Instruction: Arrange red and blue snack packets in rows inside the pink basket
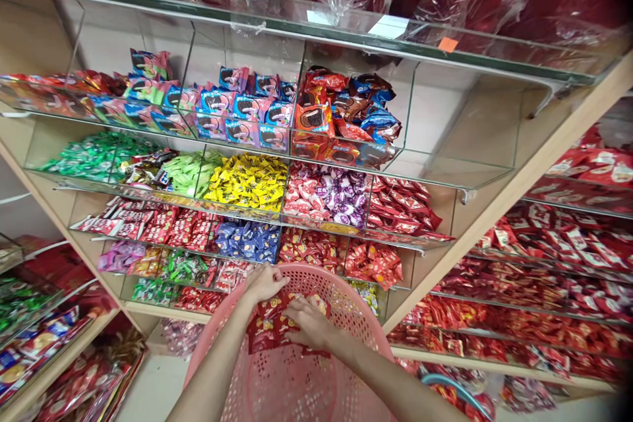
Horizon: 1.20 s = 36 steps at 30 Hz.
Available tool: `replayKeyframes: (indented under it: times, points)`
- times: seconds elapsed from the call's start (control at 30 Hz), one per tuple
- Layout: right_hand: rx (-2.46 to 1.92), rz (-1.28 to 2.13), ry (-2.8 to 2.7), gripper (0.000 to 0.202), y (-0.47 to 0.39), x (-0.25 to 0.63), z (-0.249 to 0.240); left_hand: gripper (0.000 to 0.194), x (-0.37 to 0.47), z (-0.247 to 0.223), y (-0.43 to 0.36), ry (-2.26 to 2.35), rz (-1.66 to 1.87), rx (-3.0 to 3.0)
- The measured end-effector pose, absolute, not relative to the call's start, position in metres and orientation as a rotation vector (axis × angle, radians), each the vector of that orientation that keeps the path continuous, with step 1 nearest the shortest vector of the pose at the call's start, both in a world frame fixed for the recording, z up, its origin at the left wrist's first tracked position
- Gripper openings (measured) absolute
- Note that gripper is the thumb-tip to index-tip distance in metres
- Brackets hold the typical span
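A pink perforated plastic basket (204,349) stands in front of me below the shelves. At its far left rim is my left hand (266,283), its fingers curled closed over the edge. Small red candy packets (264,333) with yellow-orange prints lie bunched against the far inside wall. My right hand (310,324) reaches into the basket and rests on these packets, fingers stretched and a little apart. Part of the packet pile is hidden under that hand.
Ahead, glass-fronted shelves hold yellow candies (247,181), blue packets (247,241), red packets (309,247) and wrapped cookies (247,107). A slanting wooden panel (475,211) stands at the right, with more shelves beyond. A blue-rimmed container (457,390) sits low right.
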State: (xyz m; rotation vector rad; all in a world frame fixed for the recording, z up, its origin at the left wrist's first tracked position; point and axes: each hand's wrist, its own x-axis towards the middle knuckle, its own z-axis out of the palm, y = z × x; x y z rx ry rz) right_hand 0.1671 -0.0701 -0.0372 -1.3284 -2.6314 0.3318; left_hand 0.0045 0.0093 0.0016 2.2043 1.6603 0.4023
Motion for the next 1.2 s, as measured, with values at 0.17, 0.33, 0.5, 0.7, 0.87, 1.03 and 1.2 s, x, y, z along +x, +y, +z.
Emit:
replayKeyframes:
  times: [0.17, 0.33, 0.5, 0.7, 0.87, 1.03, 1.2]
  points:
    - [-1.334, 0.279, -2.636, 0.026, -0.07, 0.165, -0.038, 0.041, 0.004, 0.0, 0.011, 1.657, 0.409, 2.221]
    - [-1.426, 0.227, -2.55, 0.039, -0.069, 0.165, -0.039, 0.039, 0.005, -0.001, 0.011, 1.646, 0.412, 2.236]
    - [-1.504, 0.191, -2.494, 0.049, -0.068, 0.165, -0.042, 0.04, 0.004, -0.001, 0.011, 1.649, 0.414, 2.231]
    - [-1.439, 0.193, -2.42, 0.05, -0.068, 0.168, -0.025, 0.038, 0.004, -0.002, 0.011, 1.651, 0.414, 2.236]
    - [-1.45, 0.124, -2.176, 0.029, -0.04, 0.179, -0.002, 0.033, 0.005, -0.003, 0.012, 1.668, 0.396, 2.243]
    - [-1.704, 0.216, -1.942, 0.024, 0.008, 0.182, 0.0, 0.038, 0.006, -0.003, 0.012, 1.693, 0.371, 2.203]
    - [-2.082, 0.536, -1.764, 0.033, 0.045, 0.168, -0.001, 0.041, 0.005, -0.005, 0.012, 1.699, 0.371, 2.224]
